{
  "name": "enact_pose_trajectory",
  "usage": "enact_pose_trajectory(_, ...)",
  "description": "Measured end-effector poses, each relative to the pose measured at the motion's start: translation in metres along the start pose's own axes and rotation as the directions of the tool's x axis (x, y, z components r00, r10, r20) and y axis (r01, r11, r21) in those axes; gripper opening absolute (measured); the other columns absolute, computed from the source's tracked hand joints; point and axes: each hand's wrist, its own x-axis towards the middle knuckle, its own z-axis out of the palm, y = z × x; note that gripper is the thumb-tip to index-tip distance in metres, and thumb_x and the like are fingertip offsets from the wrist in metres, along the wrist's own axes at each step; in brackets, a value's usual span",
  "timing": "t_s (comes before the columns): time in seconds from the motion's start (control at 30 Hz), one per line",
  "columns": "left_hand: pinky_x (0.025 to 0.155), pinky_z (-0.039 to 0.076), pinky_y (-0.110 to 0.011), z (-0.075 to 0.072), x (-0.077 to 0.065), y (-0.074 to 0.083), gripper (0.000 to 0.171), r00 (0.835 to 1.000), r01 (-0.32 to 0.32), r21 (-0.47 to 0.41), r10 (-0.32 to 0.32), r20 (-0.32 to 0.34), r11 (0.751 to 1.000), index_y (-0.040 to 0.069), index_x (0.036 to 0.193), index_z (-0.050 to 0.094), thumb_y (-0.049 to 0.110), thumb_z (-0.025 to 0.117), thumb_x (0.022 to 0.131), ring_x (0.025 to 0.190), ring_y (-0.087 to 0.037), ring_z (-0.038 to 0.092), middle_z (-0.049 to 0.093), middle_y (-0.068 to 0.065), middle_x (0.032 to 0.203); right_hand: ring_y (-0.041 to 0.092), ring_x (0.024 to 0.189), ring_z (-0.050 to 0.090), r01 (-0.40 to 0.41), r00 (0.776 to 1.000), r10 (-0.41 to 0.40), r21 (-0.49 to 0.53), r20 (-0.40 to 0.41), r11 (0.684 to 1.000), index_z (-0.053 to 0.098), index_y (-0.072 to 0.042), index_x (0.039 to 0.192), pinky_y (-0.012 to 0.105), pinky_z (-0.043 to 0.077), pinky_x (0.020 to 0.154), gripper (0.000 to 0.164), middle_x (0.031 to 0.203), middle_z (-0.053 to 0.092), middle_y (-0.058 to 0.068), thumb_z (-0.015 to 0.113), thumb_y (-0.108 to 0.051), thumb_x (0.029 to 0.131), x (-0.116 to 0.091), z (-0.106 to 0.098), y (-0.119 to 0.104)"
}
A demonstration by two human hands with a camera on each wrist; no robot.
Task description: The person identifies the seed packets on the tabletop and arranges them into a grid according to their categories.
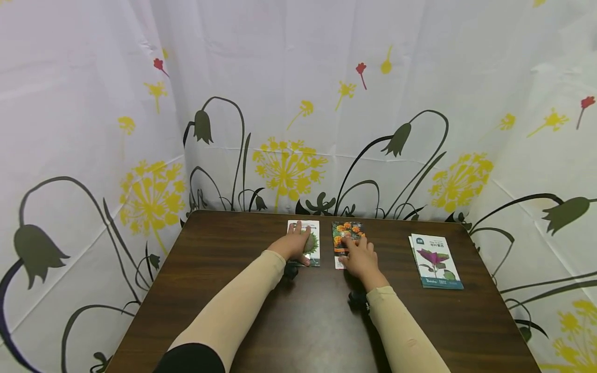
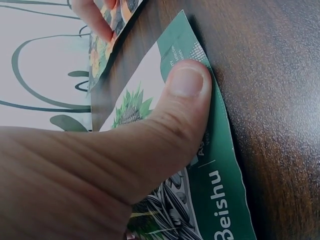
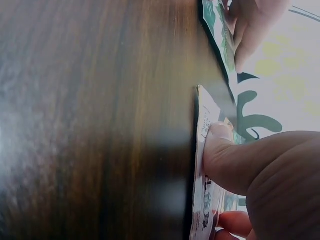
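Observation:
Near the table's far edge, my left hand (image 1: 291,246) rests on a seed packet (image 1: 314,244) with a green spiky plant picture, fingers spread. In the left wrist view its thumb (image 2: 187,95) presses on the packet's green band, by the word Beishu. A hand's width to the right, my right hand (image 1: 363,259) touches a seed packet with orange flowers (image 1: 339,230), fingers slightly bent over its face. The right wrist view has the thumb (image 3: 220,145) on this packet's pale end (image 3: 205,112). Both packets lie face up, partly covered by the hands.
A small stack of seed packets (image 1: 436,261), the top one with a purple flower, lies slightly askew on the right side of the dark wooden table (image 1: 308,321). A white flower-printed curtain (image 1: 280,62) hangs behind the table and along its sides.

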Motion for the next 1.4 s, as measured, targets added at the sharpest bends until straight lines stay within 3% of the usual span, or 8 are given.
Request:
enact_pose_trajectory(0.3,0.132,0.032,-0.058,-0.003,-0.001,0.001,0.122,1.000,-0.006,0.019,0.006,-0.011,1.000,0.004,0.174,0.021,0.042,0.095,0.084,0.167,-0.057,0.009,0.007,-0.035,0.179,0.046,0.125,0.042,-0.008,1.000,0.008,-0.002,0.005,1.000,0.051,-0.026,0.162,0.061,0.041,0.103,0.067,0.150,0.044,0.028,0.077,-0.042,0.102,0.002,0.003,-0.008)
enact_pose_trajectory(0.63,0.132,0.032,-0.058,0.002,0.001,-0.002,0.122,1.000,0.001,0.006,-0.001,-0.004,1.000,0.005,0.174,0.021,0.043,0.094,0.084,0.167,-0.056,0.008,0.006,-0.034,0.180,0.047,0.128,0.039,-0.021,0.999,0.022,-0.009,0.045,1.000,0.047,-0.028,0.164,0.061,0.040,0.106,0.069,0.157,0.037,0.030,0.075,-0.042,0.103,0.003,0.006,-0.007)
enact_pose_trajectory(0.9,0.131,0.034,-0.058,0.004,0.002,-0.002,0.122,1.000,-0.013,0.013,0.013,-0.018,1.000,0.004,0.173,0.023,0.042,0.096,0.083,0.167,-0.057,0.010,0.009,-0.035,0.179,0.045,0.124,0.041,-0.031,1.000,0.031,0.037,-0.003,0.999,0.051,-0.027,0.162,0.061,0.040,0.103,0.063,0.152,0.041,0.028,0.074,-0.038,0.104,0.000,0.010,-0.008)
enact_pose_trajectory(1.07,0.131,0.034,-0.058,0.003,0.002,-0.004,0.123,1.000,-0.006,0.020,0.007,-0.023,1.000,0.004,0.174,0.023,0.042,0.096,0.082,0.167,-0.057,0.011,0.009,-0.035,0.179,0.046,0.128,0.040,-0.032,0.999,0.032,0.037,-0.003,0.999,0.050,-0.027,0.164,0.062,0.040,0.106,0.063,0.158,0.037,0.031,0.071,-0.038,0.106,-0.001,0.011,-0.012)
enact_pose_trajectory(1.4,0.131,0.034,-0.058,0.004,0.002,-0.003,0.124,1.000,-0.005,0.000,0.005,-0.015,1.000,0.004,0.174,0.022,0.043,0.096,0.082,0.168,-0.055,0.008,0.007,-0.034,0.179,0.049,0.133,0.042,-0.017,0.999,0.018,0.041,-0.032,0.999,0.060,-0.024,0.157,0.065,0.039,0.109,0.060,0.151,0.043,0.032,0.078,-0.034,0.102,-0.003,0.001,-0.013)
